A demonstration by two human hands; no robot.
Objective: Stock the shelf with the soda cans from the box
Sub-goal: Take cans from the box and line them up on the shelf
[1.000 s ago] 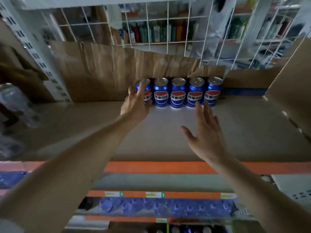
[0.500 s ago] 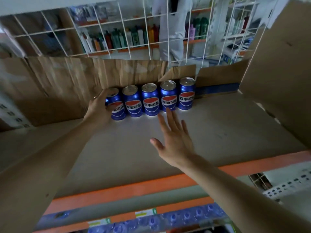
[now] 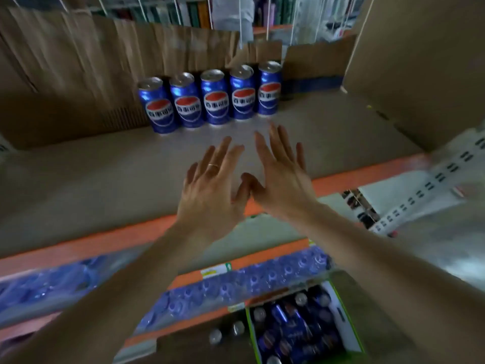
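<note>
**Operator:** Down at the bottom edge, nearest me, sits the open cardboard box with the green rim (image 3: 349,319), well stocked with blue soda cans (image 3: 288,327) lying packed together. Just above it runs a lower shelf of shrink-wrapped blue-capped bottles (image 3: 236,285).

**Observer:** And your hands?

**Operator:** Both empty. My left hand (image 3: 210,190), with a thin ring on one finger, and my right hand (image 3: 280,179) hover side by side over the orange front lip (image 3: 91,240) of the grey shelf board (image 3: 105,179). Fingers are straight and spread on both, thumbs nearly touching, gripping nothing.

**Observer:** What's already up there?

**Operator:** Further back, a row of five upright blue cans with red-and-white logos (image 3: 210,98) stands against the brown corrugated cardboard backing (image 3: 105,61), shoulder to shoulder, labels forward. Beyond that, a white wire grid (image 3: 241,19) and blurred goods.

**Observer:** So, the next step?

**Operator:** By my reckoning, go back down to the box. I'd take one can in each hand, gripping round the body rather than the lid, lift clear of the green rim, then set them upright directly before the back row. Keeping each can touching its neighbour, logo outward, keeps the second row straight. Setting down gently matters: a knock could topple the row behind.
</note>
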